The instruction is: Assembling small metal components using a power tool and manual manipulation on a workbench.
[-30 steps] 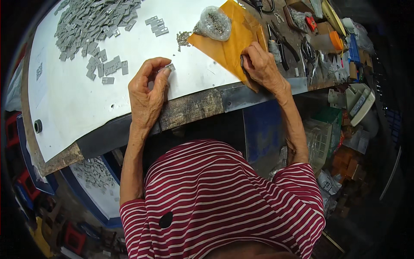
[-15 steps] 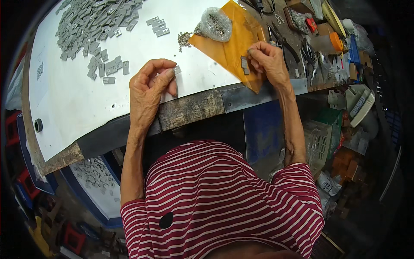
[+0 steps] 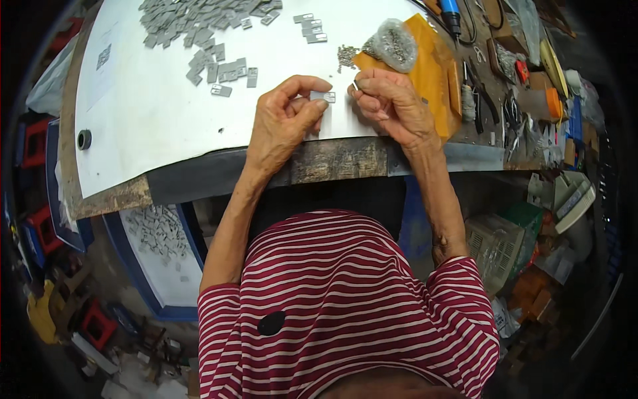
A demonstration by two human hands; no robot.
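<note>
My left hand [image 3: 284, 120] pinches a small flat grey plate [image 3: 323, 97] with a slot near one end, just above the white sheet. Close by on the right, my right hand [image 3: 397, 106] has thumb and forefinger closed on a small thin piece [image 3: 356, 85], seen nearly edge-on; its exact kind is unclear. A short gap separates the two pieces. Beyond my right hand lies an orange-yellow envelope [image 3: 433, 53], bearing a clear plastic bag [image 3: 393, 45] of tiny metal parts. A scatter of these tiny parts [image 3: 346, 57] lies beside the bag.
A large heap of grey plates [image 3: 193, 20] covers the far left, with several strays nearer. A short row of plates [image 3: 311, 28] sits before me. Pliers [image 3: 484, 93] and a blue-handled tool [image 3: 450, 14] lie right. A blue-rimmed tray [image 3: 119, 256] of plates stands below the table edge.
My right hand has left the envelope's near corner, where grey pieces lay, and come beside my left hand with a small thin piece. My left hand still holds its plate. The view has shifted.
</note>
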